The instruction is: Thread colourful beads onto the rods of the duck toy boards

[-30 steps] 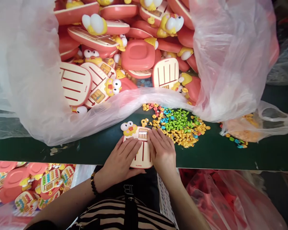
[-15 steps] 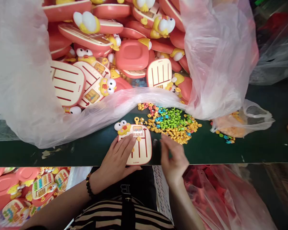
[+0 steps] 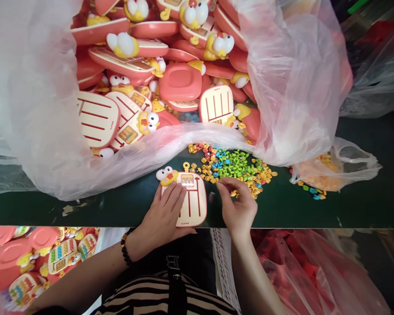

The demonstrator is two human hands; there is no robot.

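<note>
One left hand (image 3: 163, 211) flat on one slotted toy (image 3: 194, 206), one right hand (image 3: 239, 209) curled, grip unclear, near many pieces (image 3: 238, 164)

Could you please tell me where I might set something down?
Bare green tabletop lies between the pale torn patch and the left hand, and right of the right hand, in front of the small plastic bag and loose pieces. Beyond the right hand it is crowded: the heap of small pieces, then the large toy-filled bag.

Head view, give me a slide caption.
Left hand on a slotted toy, right hand by a pile of small colorful pieces.
</note>
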